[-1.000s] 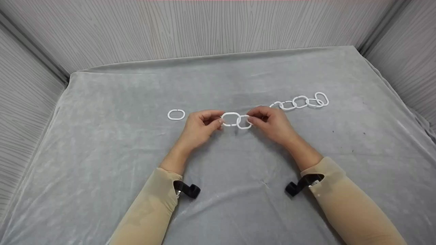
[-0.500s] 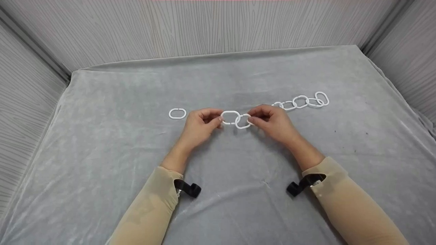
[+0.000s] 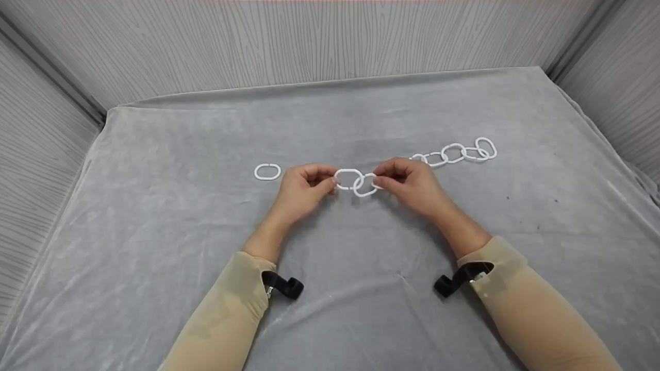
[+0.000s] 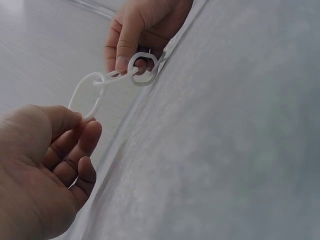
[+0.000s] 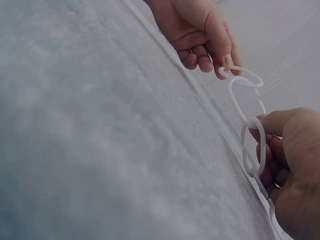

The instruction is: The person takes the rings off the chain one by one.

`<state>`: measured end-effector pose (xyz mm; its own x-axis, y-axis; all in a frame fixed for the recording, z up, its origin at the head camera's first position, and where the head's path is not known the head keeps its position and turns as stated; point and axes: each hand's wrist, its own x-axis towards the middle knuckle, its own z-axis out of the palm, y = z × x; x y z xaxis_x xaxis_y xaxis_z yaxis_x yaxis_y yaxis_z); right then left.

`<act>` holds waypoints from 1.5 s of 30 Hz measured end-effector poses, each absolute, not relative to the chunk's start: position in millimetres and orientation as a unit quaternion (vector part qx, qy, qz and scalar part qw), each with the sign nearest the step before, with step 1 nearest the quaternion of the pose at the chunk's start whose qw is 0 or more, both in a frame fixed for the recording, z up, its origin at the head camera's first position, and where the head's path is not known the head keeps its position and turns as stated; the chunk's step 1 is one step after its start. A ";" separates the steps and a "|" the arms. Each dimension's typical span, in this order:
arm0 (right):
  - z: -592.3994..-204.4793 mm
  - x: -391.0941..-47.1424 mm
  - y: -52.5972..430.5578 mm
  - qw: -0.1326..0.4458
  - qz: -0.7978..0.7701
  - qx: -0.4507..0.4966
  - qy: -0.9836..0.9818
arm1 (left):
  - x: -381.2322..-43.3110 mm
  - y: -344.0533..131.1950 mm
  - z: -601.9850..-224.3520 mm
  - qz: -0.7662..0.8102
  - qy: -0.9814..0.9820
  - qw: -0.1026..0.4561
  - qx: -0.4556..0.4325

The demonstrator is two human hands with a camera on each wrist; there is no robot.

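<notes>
My left hand (image 3: 304, 191) pinches the left end of a white oval plastic chain link (image 3: 349, 170) between thumb and forefinger. That link is hooked through a second white link (image 3: 365, 195), whose right end my right hand (image 3: 413, 186) pinches. Both links are held out between the hands, over the cloth. From behind the right hand, the rest of the white chain (image 3: 454, 145) runs to the right, with several joined links. In the right wrist view, another link (image 5: 263, 150) hangs beside the right fingers. The left wrist view shows a small gap in the left link (image 4: 102, 90).
One separate white oval link (image 3: 267, 179) lies on the cloth left of the left hand. Grey cloth (image 3: 330, 319) with soft creases covers the table. Pale wood-grain panels (image 3: 330, 41) stand behind and at both sides. A few dark specks dot the cloth at right.
The link in my right hand has tilted and slid slightly left, overlapping the left-hand link more. Both hands stay nearly in place with the same grips.
</notes>
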<state>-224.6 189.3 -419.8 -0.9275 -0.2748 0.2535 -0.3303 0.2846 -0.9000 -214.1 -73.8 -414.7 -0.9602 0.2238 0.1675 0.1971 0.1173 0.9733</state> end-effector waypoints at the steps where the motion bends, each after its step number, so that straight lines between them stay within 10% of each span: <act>1: -419.5 -224.9 189.3 0.023 0.567 0.192 -0.801 | -214.0 -73.7 -414.3 0.651 0.746 0.013 0.140; 45: -410.9 -217.0 187.0 -0.024 0.560 0.231 -0.795 | -210.1 -69.1 -409.5 0.655 0.736 0.076 0.151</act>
